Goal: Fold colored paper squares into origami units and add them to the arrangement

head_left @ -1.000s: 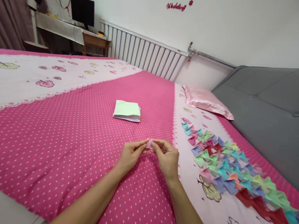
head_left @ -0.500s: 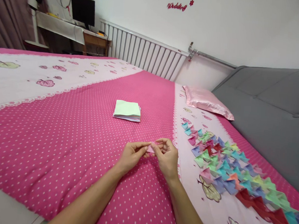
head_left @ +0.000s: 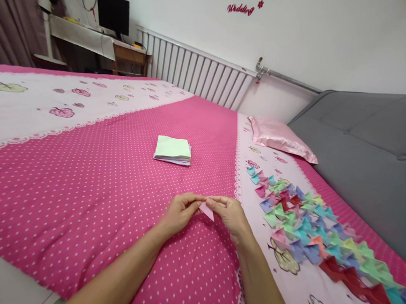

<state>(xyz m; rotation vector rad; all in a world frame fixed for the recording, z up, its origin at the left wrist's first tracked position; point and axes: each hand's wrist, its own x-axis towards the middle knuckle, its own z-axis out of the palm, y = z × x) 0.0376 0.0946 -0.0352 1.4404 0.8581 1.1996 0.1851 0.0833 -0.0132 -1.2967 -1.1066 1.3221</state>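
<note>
My left hand (head_left: 180,210) and my right hand (head_left: 231,213) meet over the pink dotted bedspread (head_left: 92,176). Between their pinched fingertips is a small pink folded paper piece (head_left: 207,210), its point hanging down toward me. Both hands are closed on it. A stack of square paper sheets (head_left: 172,150) with a light green one on top lies farther away on the bed. To my right, several folded paper pieces (head_left: 309,226) in many colours lie in overlapping rows on the pale border of the spread.
A shiny pink pillow (head_left: 281,139) lies at the bed's far right beside a grey padded headboard (head_left: 368,151). A white radiator (head_left: 195,72) lines the back wall. A desk with a dark monitor (head_left: 112,14) stands at the far left.
Both hands have dropped slightly lower toward the bedspread. The pink paper piece has turned, so a pointed flap now shows below my fingers.
</note>
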